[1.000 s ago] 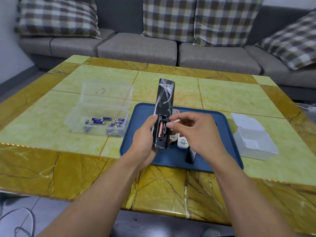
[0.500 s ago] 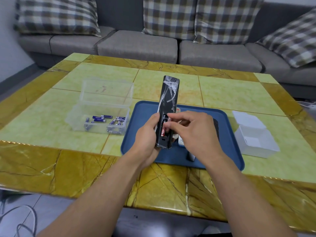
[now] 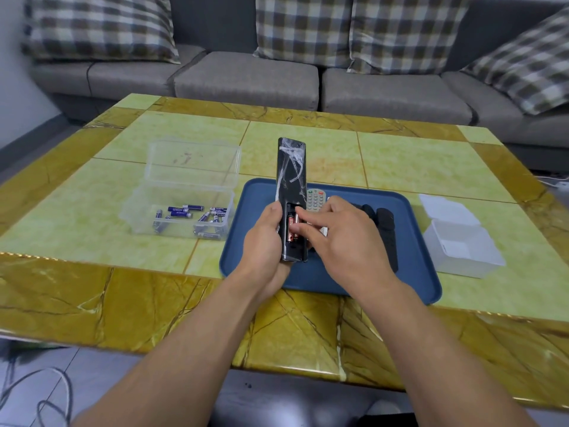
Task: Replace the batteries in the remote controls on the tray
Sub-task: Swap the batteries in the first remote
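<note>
Fingers (image 3: 303,217) of right hand (image 3: 341,238) curl down onto the red batteries (image 3: 291,231) in the open compartment of the black remote (image 3: 291,192), tips touching the right-side cell; whether they pinch it or just press, can't tell. Left hand (image 3: 264,245) grips the remote's lower end, thumb along its left edge, rest of fingers wrapped behind, holding it back-side up & tilted away, w/ crinkled clear tape on the far half. Directly below & behind both hands sits the blue tray (image 3: 415,272) on the worktop (image 3: 92,303); a grey-buttoned remote (image 3: 315,200) peeks out just past the right fingers, and more black remotes (image 3: 385,223) lie to the right of that hand on the tray. Well left of the left hand: clear plastic box (image 3: 184,186), lid up, w/ blue batteries (image 3: 181,212) loose inside. Right of the right hand, off the tray: white open box (image 3: 458,241). Far beyond the hands, grey sofa (image 3: 246,78) w/ plaid cushions.
</note>
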Demonstrator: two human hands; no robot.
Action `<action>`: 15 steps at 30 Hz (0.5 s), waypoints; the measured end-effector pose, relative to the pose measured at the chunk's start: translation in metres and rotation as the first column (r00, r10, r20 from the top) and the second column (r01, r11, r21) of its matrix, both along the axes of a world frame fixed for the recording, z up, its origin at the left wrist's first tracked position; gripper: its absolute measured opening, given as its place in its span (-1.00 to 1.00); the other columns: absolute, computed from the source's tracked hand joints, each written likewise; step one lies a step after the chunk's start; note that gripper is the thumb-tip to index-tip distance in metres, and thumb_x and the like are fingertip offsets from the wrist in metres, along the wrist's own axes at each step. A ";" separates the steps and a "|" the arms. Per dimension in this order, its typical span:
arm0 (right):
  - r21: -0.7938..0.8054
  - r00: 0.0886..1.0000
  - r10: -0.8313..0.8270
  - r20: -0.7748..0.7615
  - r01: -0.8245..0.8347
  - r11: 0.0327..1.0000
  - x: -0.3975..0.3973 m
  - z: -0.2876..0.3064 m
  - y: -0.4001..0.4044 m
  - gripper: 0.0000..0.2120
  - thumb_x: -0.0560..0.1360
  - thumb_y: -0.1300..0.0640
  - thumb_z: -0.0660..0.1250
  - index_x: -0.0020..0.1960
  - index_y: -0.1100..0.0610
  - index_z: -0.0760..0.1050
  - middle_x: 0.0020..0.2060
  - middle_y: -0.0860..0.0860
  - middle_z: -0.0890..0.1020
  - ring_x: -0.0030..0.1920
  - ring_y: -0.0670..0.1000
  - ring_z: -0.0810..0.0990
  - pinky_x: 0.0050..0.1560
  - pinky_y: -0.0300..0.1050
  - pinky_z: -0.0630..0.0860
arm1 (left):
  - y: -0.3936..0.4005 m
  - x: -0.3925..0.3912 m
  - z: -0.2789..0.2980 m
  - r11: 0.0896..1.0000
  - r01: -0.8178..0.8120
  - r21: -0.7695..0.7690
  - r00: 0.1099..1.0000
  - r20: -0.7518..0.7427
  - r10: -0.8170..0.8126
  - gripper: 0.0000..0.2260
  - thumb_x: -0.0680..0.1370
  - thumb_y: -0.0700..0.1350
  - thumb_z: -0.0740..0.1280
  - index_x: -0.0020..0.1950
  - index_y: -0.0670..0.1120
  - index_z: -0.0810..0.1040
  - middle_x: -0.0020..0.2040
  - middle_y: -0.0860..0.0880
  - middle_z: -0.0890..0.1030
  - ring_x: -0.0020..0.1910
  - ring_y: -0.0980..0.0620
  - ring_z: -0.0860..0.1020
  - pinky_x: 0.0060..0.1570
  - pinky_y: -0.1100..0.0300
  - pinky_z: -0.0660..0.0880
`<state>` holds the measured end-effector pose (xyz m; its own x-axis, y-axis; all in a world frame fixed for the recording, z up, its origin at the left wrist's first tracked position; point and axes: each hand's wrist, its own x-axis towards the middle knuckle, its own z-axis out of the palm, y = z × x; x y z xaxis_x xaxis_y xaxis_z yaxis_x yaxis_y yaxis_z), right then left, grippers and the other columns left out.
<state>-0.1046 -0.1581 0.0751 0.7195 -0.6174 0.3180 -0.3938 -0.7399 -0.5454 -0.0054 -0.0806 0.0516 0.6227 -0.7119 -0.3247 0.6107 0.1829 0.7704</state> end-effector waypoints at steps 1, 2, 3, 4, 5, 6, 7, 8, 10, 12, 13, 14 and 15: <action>-0.033 1.000 -0.005 -0.030 0.004 0.999 -0.001 0.000 0.002 -0.72 0.56 -0.15 0.32 0.23 -0.15 0.62 -0.20 -0.06 0.46 -0.17 -0.01 0.47 -0.18 0.03 0.48 | 0.000 0.000 -0.001 1.000 0.002 0.001 1.000 0.014 -0.002 -0.65 0.74 -0.02 0.10 0.31 -0.18 0.56 -0.06 -0.10 0.72 -0.16 0.01 0.69 -0.14 0.09 0.62; -0.061 0.999 -0.007 -0.048 0.004 0.998 -0.001 -0.001 0.005 -0.73 0.58 -0.16 0.29 0.23 -0.15 0.62 -0.21 -0.07 0.45 -0.17 -0.01 0.47 -0.21 0.02 0.47 | 0.000 0.001 -0.001 1.000 0.007 0.003 1.000 0.030 -0.007 -0.65 0.74 -0.01 0.09 0.32 -0.18 0.55 -0.07 -0.09 0.72 -0.18 0.03 0.68 -0.17 0.12 0.61; -0.088 0.998 -0.005 -0.060 0.000 0.996 -0.001 -0.001 0.006 -0.73 0.59 -0.16 0.27 0.22 -0.15 0.62 -0.21 -0.07 0.44 -0.17 0.00 0.47 -0.23 0.01 0.46 | 0.001 0.000 -0.001 1.000 0.012 0.006 0.999 0.046 -0.012 -0.64 0.74 -0.02 0.08 0.33 -0.17 0.54 -0.08 -0.07 0.71 -0.19 0.06 0.68 -0.21 0.16 0.60; -0.118 0.997 0.001 -0.072 -0.009 0.993 -0.002 -0.001 0.008 -0.73 0.60 -0.16 0.25 0.22 -0.15 0.62 -0.21 -0.08 0.43 -0.17 -0.01 0.47 -0.26 -0.01 0.45 | 0.002 0.000 -0.002 1.000 0.016 0.007 0.998 0.057 -0.016 -0.65 0.74 -0.02 0.08 0.34 -0.17 0.54 -0.08 -0.06 0.71 -0.18 0.07 0.68 -0.22 0.19 0.60; -0.148 0.995 0.010 -0.095 -0.024 0.989 -0.003 -0.001 0.009 -0.72 0.62 -0.16 0.23 0.22 -0.14 0.61 -0.21 -0.09 0.41 -0.17 -0.01 0.46 -0.28 -0.03 0.42 | 0.002 -0.001 -0.002 1.000 0.017 0.003 0.998 0.060 -0.018 -0.65 0.74 -0.03 0.07 0.35 -0.17 0.53 -0.04 -0.08 0.71 -0.16 0.06 0.69 -0.21 0.20 0.60; -0.171 0.992 0.025 -0.121 -0.046 0.984 -0.004 -0.001 0.012 -0.72 0.63 -0.16 0.21 0.22 -0.14 0.61 -0.20 -0.09 0.41 -0.17 -0.03 0.45 -0.30 -0.06 0.39 | 0.002 0.000 -0.002 1.000 0.011 -0.001 0.998 0.060 -0.011 -0.64 0.74 -0.03 0.07 0.36 -0.18 0.53 0.00 -0.12 0.70 -0.13 0.05 0.70 -0.19 0.21 0.61; -0.187 0.988 0.042 -0.148 -0.070 0.980 -0.004 -0.001 0.015 -0.71 0.63 -0.16 0.19 0.22 -0.14 0.60 -0.19 -0.09 0.41 -0.17 -0.04 0.44 -0.31 -0.07 0.35 | 0.003 0.001 -0.001 1.000 -0.002 -0.006 0.998 0.060 0.002 -0.64 0.74 -0.03 0.08 0.37 -0.19 0.52 0.01 -0.14 0.70 -0.13 0.03 0.70 -0.20 0.21 0.61; -0.205 0.984 0.057 -0.170 -0.092 0.974 -0.004 -0.002 0.019 -0.71 0.64 -0.16 0.18 0.23 -0.14 0.59 -0.18 -0.10 0.42 -0.16 -0.04 0.46 -0.31 -0.08 0.34 | 0.004 0.004 0.000 1.000 -0.018 -0.010 0.998 0.067 0.019 -0.64 0.74 -0.03 0.08 0.38 -0.19 0.51 -0.03 -0.13 0.70 -0.16 0.03 0.70 -0.25 0.21 0.61; -0.253 0.988 0.059 -0.142 -0.093 0.963 -0.004 -0.006 0.026 -0.74 0.62 -0.14 0.24 0.22 -0.14 0.60 -0.21 -0.15 0.38 -0.15 -0.03 0.53 -0.34 -0.12 0.32 | 0.004 0.009 0.000 0.999 -0.038 -0.025 0.996 0.084 0.040 -0.65 0.74 -0.02 0.08 0.40 -0.15 0.49 -0.09 -0.11 0.70 -0.21 0.03 0.69 -0.32 0.20 0.60; -0.196 1.000 -0.002 -0.005 0.001 0.981 -0.003 -0.010 0.028 -0.80 0.55 -0.13 0.36 0.11 -0.15 0.67 -0.28 -0.19 0.38 -0.21 -0.07 0.54 -0.35 -0.15 0.33 | 0.005 0.009 0.002 0.999 -0.028 -0.037 0.995 0.091 0.032 -0.65 0.74 -0.01 0.07 0.39 -0.12 0.49 -0.06 -0.12 0.71 -0.14 -0.01 0.68 -0.18 0.14 0.64; -0.075 0.998 -0.041 0.053 0.045 0.996 -0.001 -0.009 0.024 -0.84 0.50 -0.15 0.42 0.02 -0.16 0.70 -0.29 -0.19 0.45 -0.22 -0.11 0.54 -0.33 -0.13 0.39 | 0.005 0.007 0.003 0.999 -0.015 -0.038 0.995 0.094 0.019 -0.65 0.74 -0.01 0.07 0.39 -0.13 0.49 -0.03 -0.13 0.71 -0.10 -0.03 0.69 -0.12 0.11 0.65; 0.075 0.992 -0.074 0.097 0.067 0.995 0.000 -0.009 0.018 -0.87 0.43 -0.16 0.49 -0.07 -0.16 0.71 -0.28 -0.17 0.52 -0.22 -0.13 0.54 -0.29 -0.11 0.45 | 0.005 0.006 0.004 0.999 -0.001 -0.037 0.996 0.094 0.005 -0.64 0.74 0.00 0.07 0.39 -0.14 0.50 0.02 -0.15 0.71 -0.05 -0.04 0.69 -0.06 0.09 0.64; 0.216 0.988 -0.096 0.121 0.068 0.974 0.001 -0.008 0.012 -0.87 0.36 -0.16 0.54 -0.15 -0.14 0.71 -0.27 -0.15 0.57 -0.24 -0.15 0.55 -0.26 -0.11 0.48 | 0.005 0.004 0.004 0.999 0.010 -0.045 0.996 0.086 -0.006 -0.63 0.73 0.00 0.08 0.40 -0.16 0.49 0.09 -0.17 0.69 0.02 -0.06 0.69 0.01 0.06 0.64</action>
<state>-0.1038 -0.1459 0.0674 0.6246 -0.7357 0.2620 -0.3642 -0.5712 -0.7356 -0.0012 -0.0756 0.0554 0.6409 -0.7299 -0.2377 0.5447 0.2142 0.8108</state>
